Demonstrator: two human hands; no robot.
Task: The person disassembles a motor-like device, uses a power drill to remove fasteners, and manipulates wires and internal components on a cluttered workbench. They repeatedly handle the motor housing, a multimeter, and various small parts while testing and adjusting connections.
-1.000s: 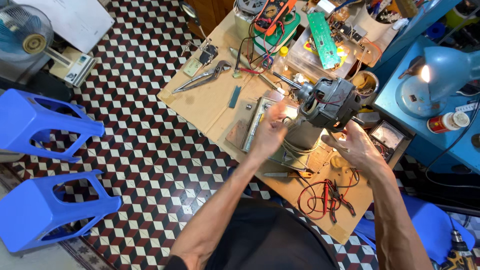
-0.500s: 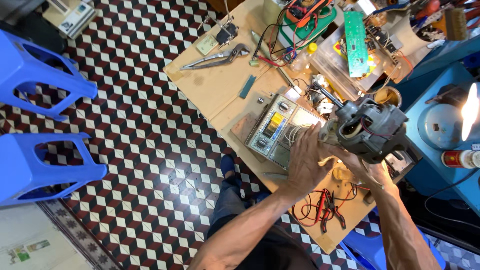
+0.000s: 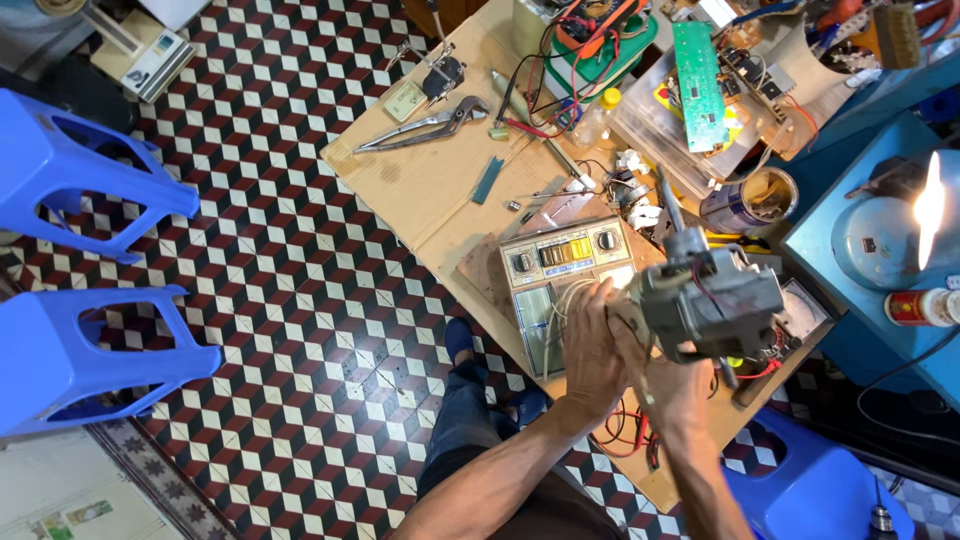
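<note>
I hold a grey electric motor (image 3: 712,300) with a steel shaft above a low wooden table (image 3: 420,185). My left hand (image 3: 590,345) grips its near end, fingers against the housing and thin white wires. My right hand (image 3: 675,385) supports the motor from below. Under the motor lies a beige control panel (image 3: 555,270) with two knobs and yellow buttons.
Pliers (image 3: 420,125), a green circuit board (image 3: 697,85), a multimeter (image 3: 595,20), a round tin (image 3: 760,195) and red and black leads (image 3: 625,430) crowd the table. Two blue plastic stools (image 3: 80,260) stand left on the checkered floor. A lit blue desk lamp (image 3: 900,225) is at right.
The view has swung toward the left and down. Both hands have drawn the motor closer and turned it, and my left hand has moved from the table's panel area onto the motor's end.
</note>
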